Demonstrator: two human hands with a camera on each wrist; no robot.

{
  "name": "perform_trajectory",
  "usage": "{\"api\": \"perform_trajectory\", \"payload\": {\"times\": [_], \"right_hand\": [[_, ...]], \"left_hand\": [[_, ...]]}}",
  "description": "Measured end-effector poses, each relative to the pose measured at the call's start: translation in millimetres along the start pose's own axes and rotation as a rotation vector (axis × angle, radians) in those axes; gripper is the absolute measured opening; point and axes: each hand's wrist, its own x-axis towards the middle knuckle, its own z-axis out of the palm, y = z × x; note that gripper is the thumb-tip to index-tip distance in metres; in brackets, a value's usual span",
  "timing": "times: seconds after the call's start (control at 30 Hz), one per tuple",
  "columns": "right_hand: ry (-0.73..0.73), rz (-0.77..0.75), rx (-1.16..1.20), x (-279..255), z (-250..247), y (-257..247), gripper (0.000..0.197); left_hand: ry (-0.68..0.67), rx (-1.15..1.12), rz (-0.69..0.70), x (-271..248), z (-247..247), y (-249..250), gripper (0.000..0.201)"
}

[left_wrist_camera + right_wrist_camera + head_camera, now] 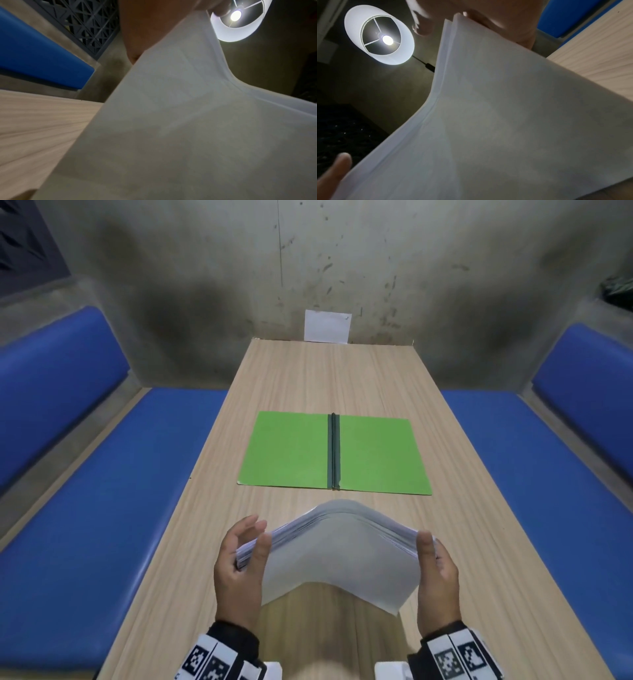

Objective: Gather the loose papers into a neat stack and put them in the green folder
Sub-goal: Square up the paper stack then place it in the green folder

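Observation:
A stack of white papers (339, 553) is held above the near end of the wooden table (329, 378), bowed upward in the middle. My left hand (245, 556) grips its left edge, thumb on the near face, fingers behind. My right hand (433, 563) grips the right edge the same way. The green folder (291, 453) lies open and flat on the table just beyond the stack, its dark spine running down the centre. Both wrist views are mostly filled by the papers (180, 128) (505, 128) seen from below.
Blue bench seats (102, 508) (548, 474) run along both sides of the table. A small white sheet (327, 326) leans on the concrete wall at the far end. A lit ceiling lamp (379, 35) hangs overhead.

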Motion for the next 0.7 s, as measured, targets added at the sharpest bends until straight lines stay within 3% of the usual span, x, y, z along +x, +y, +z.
{"api": "perform_trajectory", "payload": {"times": [0.1, 0.2, 0.27, 0.4, 0.53, 0.6, 0.7], "right_hand": [[0.018, 0.031, 0.048, 4.1, 1.1, -1.1, 0.091], [0.066, 0.063, 0.115, 9.1, 0.6, -3.2, 0.042], [0.095, 0.059, 0.097, 12.3, -1.1, -2.1, 0.025], [0.14, 0.041, 0.049, 16.2, -2.2, 2.3, 0.021], [0.066, -0.007, 0.025, 10.0, -2.3, -0.8, 0.012], [0.015, -0.031, 0.014, 6.1, -3.0, -3.2, 0.021], [0.03, -0.027, -0.019, 8.1, -4.7, 2.4, 0.058]], "left_hand": [[0.074, -0.009, -0.035, 0.0, 4.0, 3.9, 0.044], [0.11, 0.009, -0.053, 2.3, 4.7, 4.9, 0.011], [0.121, 0.022, -0.054, 3.4, 3.4, 5.5, 0.012], [0.128, 0.04, -0.063, 7.7, 1.2, 4.6, 0.018], [0.093, 0.036, -0.052, 9.8, 0.0, 3.2, 0.022], [0.05, 0.056, -0.03, 9.0, -0.7, 4.3, 0.029], [0.018, 0.091, -0.01, 9.6, -2.0, 4.5, 0.04]]}}
